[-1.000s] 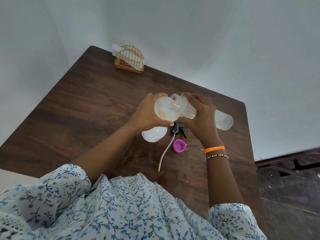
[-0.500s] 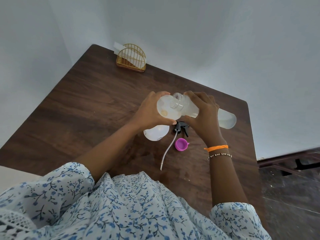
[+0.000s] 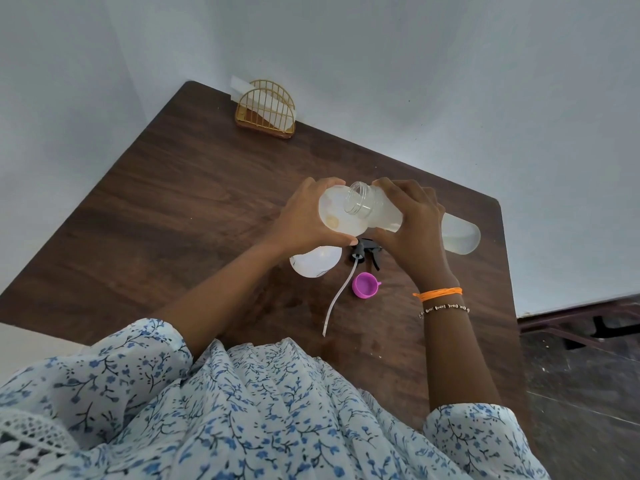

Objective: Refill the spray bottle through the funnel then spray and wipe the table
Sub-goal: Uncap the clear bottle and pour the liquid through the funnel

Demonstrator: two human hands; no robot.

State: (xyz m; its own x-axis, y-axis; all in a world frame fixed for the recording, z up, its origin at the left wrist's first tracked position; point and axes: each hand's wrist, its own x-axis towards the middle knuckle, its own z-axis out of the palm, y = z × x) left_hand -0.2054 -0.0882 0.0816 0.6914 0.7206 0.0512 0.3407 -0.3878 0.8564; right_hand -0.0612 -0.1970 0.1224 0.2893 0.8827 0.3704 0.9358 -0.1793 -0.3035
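Grey walls corner a dark wooden table [image 3: 166, 209]. Near its far right edge, the left hand [image 3: 304, 216] grips the funnel [image 3: 337, 216] over the spray bottle [image 3: 313, 263], and the right hand [image 3: 412, 223] holds the tilted refill bottle [image 3: 457, 237], mouth over the funnel. Pour slowly, keeping the funnel seated (the trigger head [image 3: 363, 252] and pink cap [image 3: 365, 285] lie close by).

Illumination soft, even, moderately bright; source not visible. Shadows faint beneath the hands on the wooden table [image 3: 194, 209]. Soft sheen across the tabletop. Focus sharp centrally. Wide-angle distortion bends the white walls [image 3: 450, 81] at frame edges.
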